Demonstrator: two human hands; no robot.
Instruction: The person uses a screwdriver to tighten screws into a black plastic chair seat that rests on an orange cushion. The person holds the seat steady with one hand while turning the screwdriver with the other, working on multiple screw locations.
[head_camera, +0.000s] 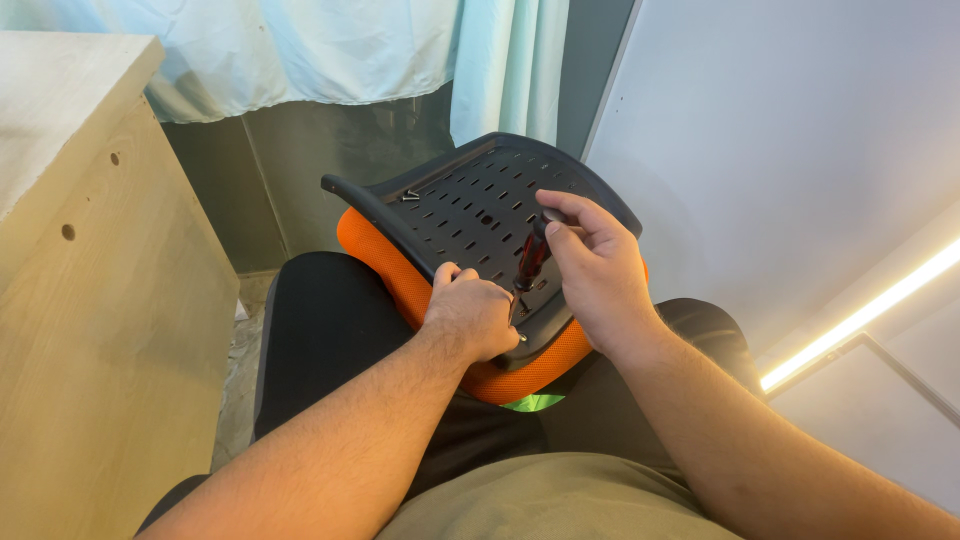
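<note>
A pale, smooth white panel (800, 150) fills the right side, with a thin glowing light strip (860, 315) running along its lower edge. On the left stands a light plywood cabinet (110, 330) with flat, grainy faces and small drilled holes. Behind hangs a thin, creased pale blue curtain (330, 50).

Across the person's lap, clad in black fabric, lies an upturned chair seat: a curved black hard-plastic shell (470, 205) perforated with rows of short slots, backed by an orange mesh cushion (400, 275) that bulges from beneath its rim. The shell tilts up away from the person.

The right hand (595, 275) is closed around a screwdriver with a dark red and black ribbed handle (530, 258), held upright and slightly tilted, its tip at the shell's near edge. The left hand (470, 315) is curled shut just beside the tip, resting on the shell; what its fingers pinch is hidden.

Two small metal screws (410, 196) lie near the shell's far left edge.
</note>
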